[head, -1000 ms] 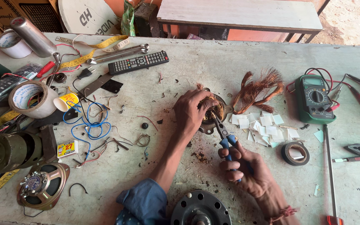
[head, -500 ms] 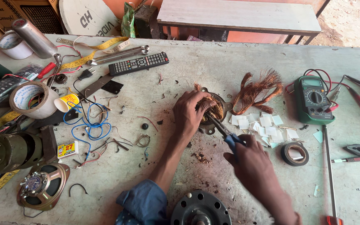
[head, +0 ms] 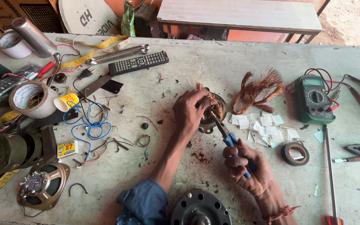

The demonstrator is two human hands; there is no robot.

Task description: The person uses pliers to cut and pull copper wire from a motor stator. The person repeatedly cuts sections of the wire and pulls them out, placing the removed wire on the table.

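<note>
Near the middle of the tabletop, the motor stator (head: 213,111), judged heavy and stiff with fragile copper windings, is clasped at its rim by the left hand (head: 189,111), while blue-handled pliers (head: 229,139) are gripped by the right hand (head: 248,166).

Bright, even daylight, soft shadows, sharp focus, slight wide-angle distortion

Stator (head: 213,109) mid-table — wire bundle (head: 257,89) right, remote (head: 138,63) behind-left.
</note>
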